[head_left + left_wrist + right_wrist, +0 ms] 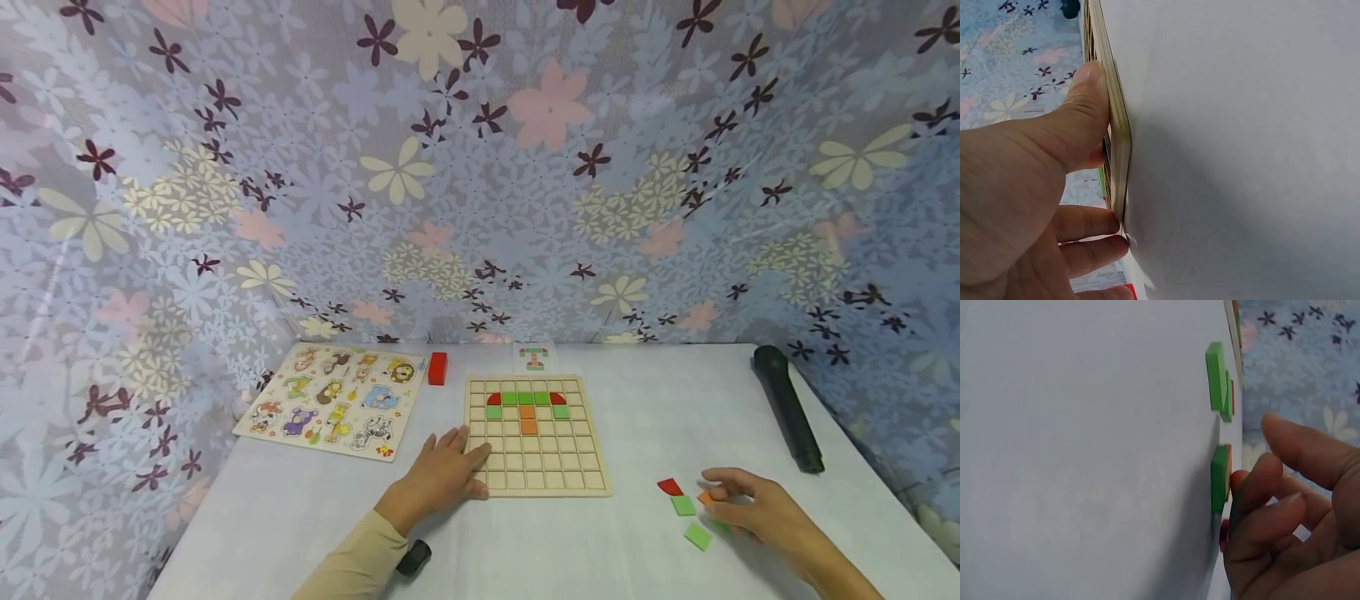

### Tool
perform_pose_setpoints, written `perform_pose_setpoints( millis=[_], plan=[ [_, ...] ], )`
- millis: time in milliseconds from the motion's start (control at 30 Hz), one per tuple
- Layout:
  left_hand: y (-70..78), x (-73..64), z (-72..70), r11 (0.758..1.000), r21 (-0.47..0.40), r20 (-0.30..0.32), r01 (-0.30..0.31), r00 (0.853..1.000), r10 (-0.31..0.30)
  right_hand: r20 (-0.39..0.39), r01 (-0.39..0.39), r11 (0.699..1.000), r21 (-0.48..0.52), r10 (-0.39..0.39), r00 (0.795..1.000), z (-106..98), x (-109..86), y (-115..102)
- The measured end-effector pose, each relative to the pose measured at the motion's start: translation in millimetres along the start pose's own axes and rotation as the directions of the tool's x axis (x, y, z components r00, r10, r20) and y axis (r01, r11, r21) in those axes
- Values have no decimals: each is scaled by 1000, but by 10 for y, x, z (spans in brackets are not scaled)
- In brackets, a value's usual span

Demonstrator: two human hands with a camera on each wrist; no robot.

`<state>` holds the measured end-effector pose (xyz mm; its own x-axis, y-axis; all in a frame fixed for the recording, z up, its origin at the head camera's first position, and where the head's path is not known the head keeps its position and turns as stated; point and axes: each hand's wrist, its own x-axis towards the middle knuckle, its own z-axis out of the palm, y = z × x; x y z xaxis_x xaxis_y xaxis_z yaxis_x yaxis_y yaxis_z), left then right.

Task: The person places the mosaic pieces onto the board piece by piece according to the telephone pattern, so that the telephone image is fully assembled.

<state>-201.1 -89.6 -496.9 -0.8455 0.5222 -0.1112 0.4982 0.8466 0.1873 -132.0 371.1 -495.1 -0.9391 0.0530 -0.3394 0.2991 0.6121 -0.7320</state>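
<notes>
A wooden grid board (536, 463) lies flat on the table, with red, green and orange tiles set in a T shape in its upper rows. My left hand (442, 467) rests on its near left corner, fingers extended; the thumb (1088, 94) lies against the board's edge in the left wrist view. To the right, my right hand (757, 508) hovers low over loose tiles with fingers loosely bent and thumb apart. An orange tile (706, 497) shows by its fingertips, beside a red quarter-round tile (670, 487) and green tiles (698, 536). A green tile (1218, 478) lies close below the fingers.
A small pattern card (535, 358) lies behind the board. At the left are an animal puzzle board (330, 400) and a red block (437, 368). A black cylindrical object (787, 408) lies at the right edge. A small black object (413, 557) sits by the left forearm.
</notes>
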Motion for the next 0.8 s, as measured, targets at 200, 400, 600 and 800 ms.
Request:
perform_pose_setpoints(
  millis=[200, 400, 600, 800],
  plan=[
    [7, -8, -23, 1000, -2, 9, 5, 1000, -5, -22, 64, 989, -131, -68, 997, 45, 62, -53],
    [7, 1, -16, 1000, 4, 9, 6, 1000, -6, -45, 32, 981, -191, -41, 998, 46, 86, -55],
    [6, -4, -8, 1000, 9, -5, -3, 1000, 3, -25, 43, 973, -227, -50, 998, 110, 108, -96],
    [2, -14, -18, 1000, 9, -16, -20, 1000, 20, -21, 30, 970, -240, -36, 999, 131, 97, -119]
  ],
)
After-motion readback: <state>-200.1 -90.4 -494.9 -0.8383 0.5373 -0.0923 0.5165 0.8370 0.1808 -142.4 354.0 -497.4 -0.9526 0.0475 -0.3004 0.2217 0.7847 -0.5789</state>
